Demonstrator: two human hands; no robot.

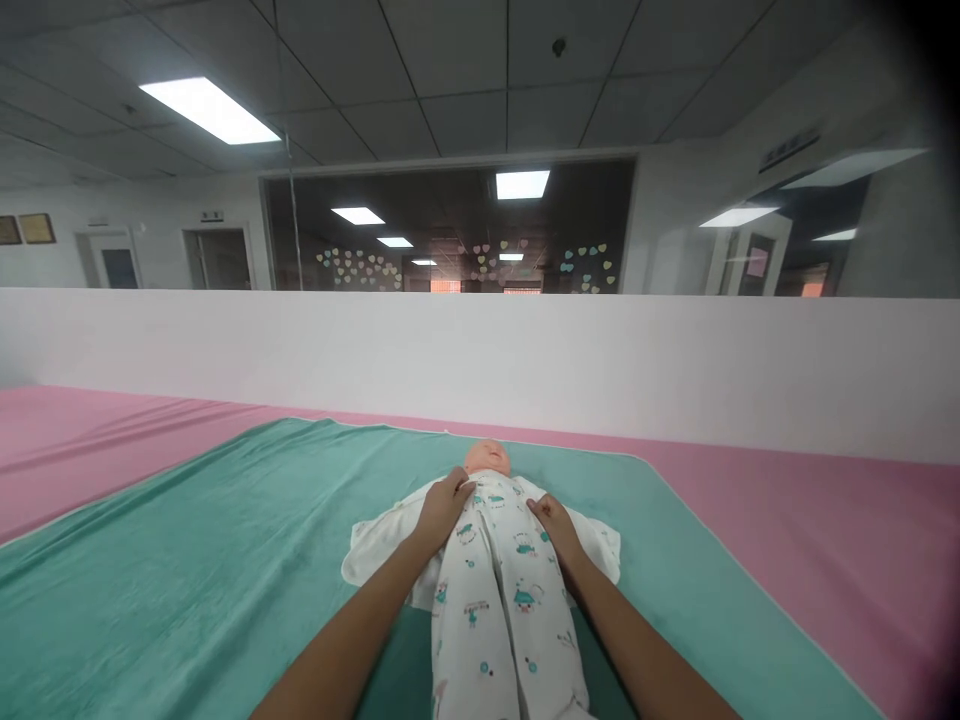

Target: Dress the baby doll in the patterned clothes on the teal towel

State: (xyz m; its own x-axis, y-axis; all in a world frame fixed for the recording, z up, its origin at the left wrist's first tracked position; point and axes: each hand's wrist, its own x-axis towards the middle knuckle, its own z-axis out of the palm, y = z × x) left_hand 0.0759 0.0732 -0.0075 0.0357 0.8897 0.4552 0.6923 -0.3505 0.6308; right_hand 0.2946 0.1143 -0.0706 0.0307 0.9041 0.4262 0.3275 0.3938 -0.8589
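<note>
A baby doll (488, 457) lies on its back, its head at the far end. A white baby romper (495, 590) with green and blue prints is spread over its body, a long split running down the middle. My left hand (446, 507) has its fingers closed on the romper's upper left edge, near the doll's neck. On the opposite edge, a little lower, my right hand (553, 522) pinches the fabric. Plain white cloth (382, 540) reaches out on both sides from under the romper. The doll's arms and legs are hidden.
A green sheet (240, 540) lies under the doll, over a pink surface (840, 540). Behind it stands a low white partition (480, 350). Farther back are a large window (450, 230) with heart-shaped stickers, doors and ceiling lights.
</note>
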